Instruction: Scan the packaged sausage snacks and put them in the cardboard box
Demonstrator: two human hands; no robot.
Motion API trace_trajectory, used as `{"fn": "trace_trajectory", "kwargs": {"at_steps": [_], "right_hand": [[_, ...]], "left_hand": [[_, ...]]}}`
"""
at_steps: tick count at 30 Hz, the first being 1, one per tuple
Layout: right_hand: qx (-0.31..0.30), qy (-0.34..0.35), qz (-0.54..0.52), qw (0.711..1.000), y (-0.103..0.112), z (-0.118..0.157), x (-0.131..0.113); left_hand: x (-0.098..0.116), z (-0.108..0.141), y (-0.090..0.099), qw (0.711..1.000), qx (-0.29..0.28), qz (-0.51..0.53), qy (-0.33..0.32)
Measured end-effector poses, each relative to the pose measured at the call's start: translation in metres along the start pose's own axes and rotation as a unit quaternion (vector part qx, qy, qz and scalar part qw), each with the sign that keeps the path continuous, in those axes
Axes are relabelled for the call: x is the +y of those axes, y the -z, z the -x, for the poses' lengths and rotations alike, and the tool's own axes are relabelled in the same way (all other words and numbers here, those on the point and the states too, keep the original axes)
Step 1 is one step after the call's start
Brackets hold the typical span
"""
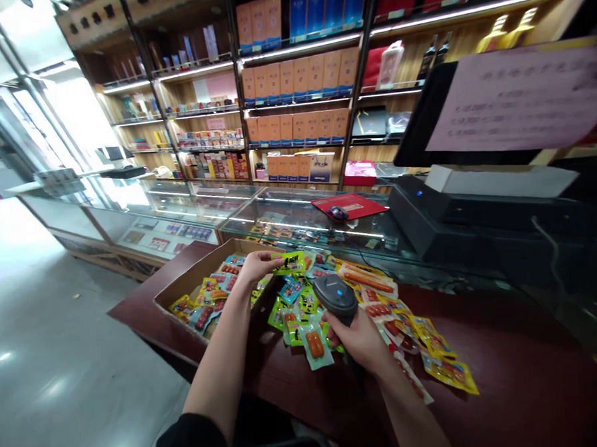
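Note:
My left hand (257, 265) pinches a small green snack packet (291, 262) by its left end, held up above the counter. In my right hand (357, 337) is a dark grey barcode scanner (335, 293), gripped by its handle, with a blue light on top. Its head is close to the green packet, just below and to the right of it. Beneath both hands lies a loose pile of packets, among them a clear packet of brown sausages (315, 345). A cardboard box (182, 293) beside my left forearm holds several more packets.
Yellow packets (449, 372) and a long sausage pack (369, 278) lie right of the scanner on the dark red counter (526, 358). Behind are a glass display case (237, 203), a mouse (337, 213) on a red mat (362, 205), and a monitor (423, 117) with a paper sheet.

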State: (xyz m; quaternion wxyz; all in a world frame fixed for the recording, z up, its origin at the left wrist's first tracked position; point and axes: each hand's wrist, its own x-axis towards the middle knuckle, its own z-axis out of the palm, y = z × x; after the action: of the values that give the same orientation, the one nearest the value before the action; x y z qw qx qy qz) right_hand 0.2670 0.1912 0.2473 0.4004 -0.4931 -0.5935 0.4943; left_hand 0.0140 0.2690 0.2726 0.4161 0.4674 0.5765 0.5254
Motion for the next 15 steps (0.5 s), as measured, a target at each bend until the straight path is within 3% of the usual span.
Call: {"fn": "trace_trajectory", "kwargs": {"at_steps": [9,12,15], "right_hand": [[-0.045,0.000,-0.005,0.999,-0.018,-0.017,0.007],[-0.064,-0.018,-0.007,0.998,-0.023,-0.020,0.007],[-0.063,-0.027,-0.010,0.998,-0.024,-0.021,0.005]], "left_hand": [[0.003,0.031,0.105,0.991,0.136,0.000,-0.009],[0.004,0.038,0.123,0.988,0.154,0.029,-0.006],[0.008,0.041,0.122,0.987,0.154,0.051,-0.003]]}}
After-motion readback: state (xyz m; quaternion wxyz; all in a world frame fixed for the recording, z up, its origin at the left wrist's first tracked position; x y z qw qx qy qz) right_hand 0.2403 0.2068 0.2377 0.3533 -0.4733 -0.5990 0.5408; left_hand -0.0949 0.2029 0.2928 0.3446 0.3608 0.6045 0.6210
